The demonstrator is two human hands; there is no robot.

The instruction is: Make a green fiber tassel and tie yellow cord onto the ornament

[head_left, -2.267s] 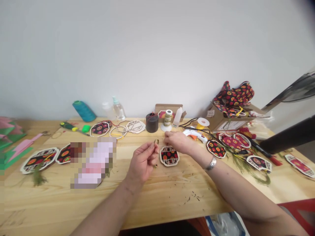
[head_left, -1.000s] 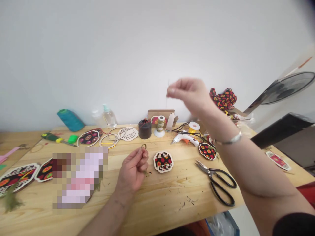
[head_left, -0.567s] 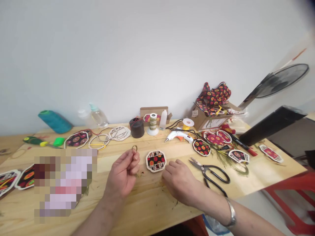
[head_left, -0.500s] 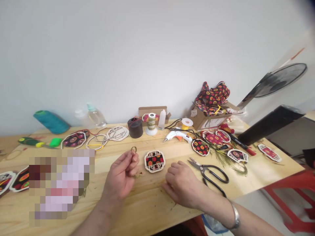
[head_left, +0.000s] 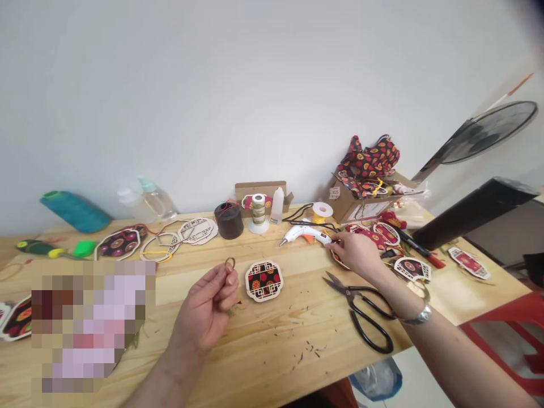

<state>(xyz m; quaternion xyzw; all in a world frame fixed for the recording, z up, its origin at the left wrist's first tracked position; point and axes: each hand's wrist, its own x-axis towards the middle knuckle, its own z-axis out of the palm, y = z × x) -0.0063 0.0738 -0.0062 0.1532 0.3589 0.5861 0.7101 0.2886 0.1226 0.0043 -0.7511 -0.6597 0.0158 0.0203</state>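
Note:
My left hand (head_left: pixel 208 309) is closed in a pinch on a small olive cord loop (head_left: pixel 230 263), held just above the wooden table (head_left: pixel 255 345). A wooden lattice ornament with black and red patterned fabric (head_left: pixel 264 280) lies just right of that hand. My right hand (head_left: pixel 357 253) reaches to the right, fingers curled at the handle end of a white hot glue gun (head_left: pixel 304 234); whether it grips the gun I cannot tell. Black scissors (head_left: pixel 361 314) lie just in front of my right forearm.
Along the back stand a teal thread cone (head_left: pixel 72 204), clear bottles (head_left: pixel 151 195), a dark spool (head_left: pixel 228 220), a ribbon spool (head_left: pixel 257 212), a yellow spool (head_left: pixel 321 212) and a cardboard box of fabric (head_left: pixel 369 195). More ornaments (head_left: pixel 117 243) lie left and right. A fan (head_left: pixel 488 133) stands at the right.
My right hand went up high, came down flat on the table by the ornament, then moved right to the glue gun. My left hand kept its pinch on the cord loop.

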